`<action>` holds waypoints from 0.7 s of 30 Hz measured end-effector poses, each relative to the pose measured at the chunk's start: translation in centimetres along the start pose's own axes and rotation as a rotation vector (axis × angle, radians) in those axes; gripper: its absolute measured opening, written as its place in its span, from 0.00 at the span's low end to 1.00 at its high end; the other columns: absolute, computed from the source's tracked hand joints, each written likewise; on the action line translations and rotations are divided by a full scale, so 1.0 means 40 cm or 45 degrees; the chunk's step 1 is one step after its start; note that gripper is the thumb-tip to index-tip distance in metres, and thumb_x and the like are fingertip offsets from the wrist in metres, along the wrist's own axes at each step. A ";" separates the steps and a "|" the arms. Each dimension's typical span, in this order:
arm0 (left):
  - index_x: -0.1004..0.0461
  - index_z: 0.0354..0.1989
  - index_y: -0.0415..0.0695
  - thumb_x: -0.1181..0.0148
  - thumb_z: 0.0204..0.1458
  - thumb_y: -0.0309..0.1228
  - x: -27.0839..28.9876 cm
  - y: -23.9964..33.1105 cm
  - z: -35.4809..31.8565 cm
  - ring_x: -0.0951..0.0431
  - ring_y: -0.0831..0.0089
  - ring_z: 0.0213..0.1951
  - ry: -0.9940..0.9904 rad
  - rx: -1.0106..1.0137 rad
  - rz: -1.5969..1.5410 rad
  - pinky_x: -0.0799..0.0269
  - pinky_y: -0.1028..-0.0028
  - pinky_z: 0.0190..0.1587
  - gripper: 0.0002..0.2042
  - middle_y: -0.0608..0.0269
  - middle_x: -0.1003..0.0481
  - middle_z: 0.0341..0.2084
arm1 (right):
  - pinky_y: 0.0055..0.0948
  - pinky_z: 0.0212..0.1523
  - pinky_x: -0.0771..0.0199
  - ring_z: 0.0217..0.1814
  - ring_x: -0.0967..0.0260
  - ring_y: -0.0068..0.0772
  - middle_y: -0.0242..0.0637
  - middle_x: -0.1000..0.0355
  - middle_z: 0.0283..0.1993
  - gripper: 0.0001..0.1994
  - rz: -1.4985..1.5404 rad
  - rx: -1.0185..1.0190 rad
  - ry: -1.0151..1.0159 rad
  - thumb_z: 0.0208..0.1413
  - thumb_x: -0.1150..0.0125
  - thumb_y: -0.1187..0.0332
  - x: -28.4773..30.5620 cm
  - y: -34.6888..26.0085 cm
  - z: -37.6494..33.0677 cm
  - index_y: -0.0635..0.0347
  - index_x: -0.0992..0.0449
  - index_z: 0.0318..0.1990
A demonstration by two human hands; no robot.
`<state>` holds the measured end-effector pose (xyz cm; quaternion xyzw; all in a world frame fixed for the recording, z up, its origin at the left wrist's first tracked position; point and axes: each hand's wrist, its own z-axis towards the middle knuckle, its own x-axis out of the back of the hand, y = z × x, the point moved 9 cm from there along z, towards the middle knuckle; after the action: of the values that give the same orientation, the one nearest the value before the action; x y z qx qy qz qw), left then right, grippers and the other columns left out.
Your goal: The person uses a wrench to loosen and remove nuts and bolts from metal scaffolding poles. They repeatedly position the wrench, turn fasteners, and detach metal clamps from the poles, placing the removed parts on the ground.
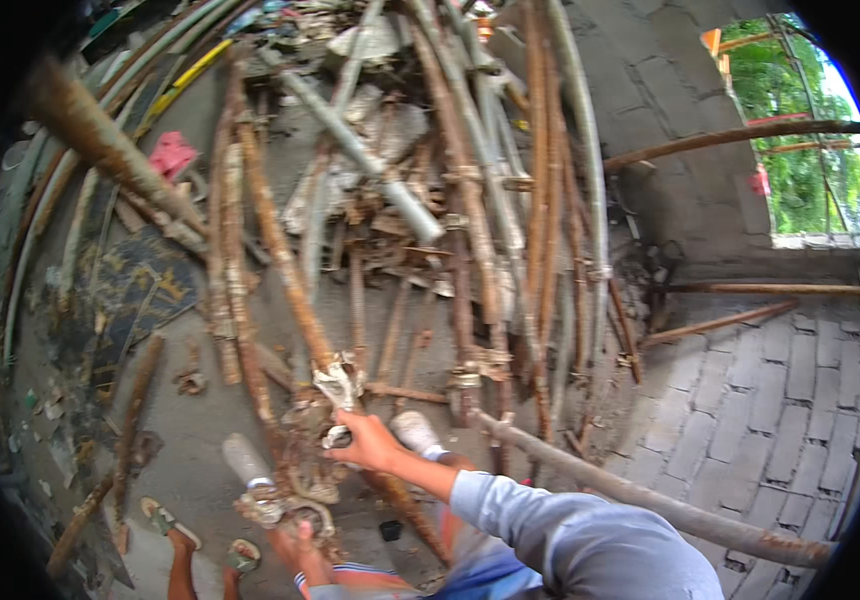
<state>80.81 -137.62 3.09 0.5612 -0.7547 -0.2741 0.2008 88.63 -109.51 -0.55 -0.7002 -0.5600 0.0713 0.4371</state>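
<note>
My right hand (368,442), at the end of a grey-blue sleeve, reaches in at the middle with thumb and fingers curled round part of a whitish, crusted pipe clamp (338,385). That clamp sits on a long rusty pipe (285,255) that slants down between my feet. Lower down, my left hand (302,556) is beside a rusty, dirt-caked fitting (310,490); motion blur smears its fingers, and I cannot tell whether it grips anything.
Rusty and grey pipes (470,200) lie across the floor ahead, among debris. A thick rusty tube (100,130) rises at left. Another person's sandalled foot (165,520) stands at lower left. To the right are a block wall (750,420) and a window opening (800,130).
</note>
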 end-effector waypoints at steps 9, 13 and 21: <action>0.34 0.64 0.40 0.31 0.46 0.16 0.360 0.044 0.222 0.22 0.66 0.51 0.225 0.147 0.158 0.29 0.67 0.57 0.33 0.57 0.23 0.52 | 0.40 0.47 0.22 0.44 0.19 0.51 0.54 0.19 0.41 0.25 -0.089 -0.026 0.044 0.38 0.19 0.67 -0.452 -0.279 0.371 0.64 0.21 0.46; 0.34 0.63 0.37 0.25 0.45 0.22 0.522 -0.012 0.280 0.21 0.64 0.50 0.413 0.291 0.172 0.28 0.67 0.55 0.34 0.56 0.22 0.51 | 0.39 0.48 0.22 0.44 0.18 0.42 0.50 0.18 0.43 0.28 -0.162 0.022 -0.029 0.38 0.18 0.66 -0.706 -0.299 0.556 0.64 0.20 0.49; 0.37 0.64 0.38 0.29 0.46 0.13 0.629 0.053 0.540 0.23 0.65 0.55 0.371 0.174 -0.367 0.25 0.67 0.57 0.35 0.56 0.26 0.56 | 0.38 0.38 0.15 0.46 0.18 0.39 0.50 0.21 0.54 0.33 -0.363 0.061 -0.268 0.50 0.23 0.65 -1.091 -0.241 0.771 0.60 0.30 0.64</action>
<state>58.77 -157.15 -12.31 0.7092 -0.6466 -0.1642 0.2281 47.67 -130.14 -29.60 -0.5919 -0.6943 0.0949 0.3983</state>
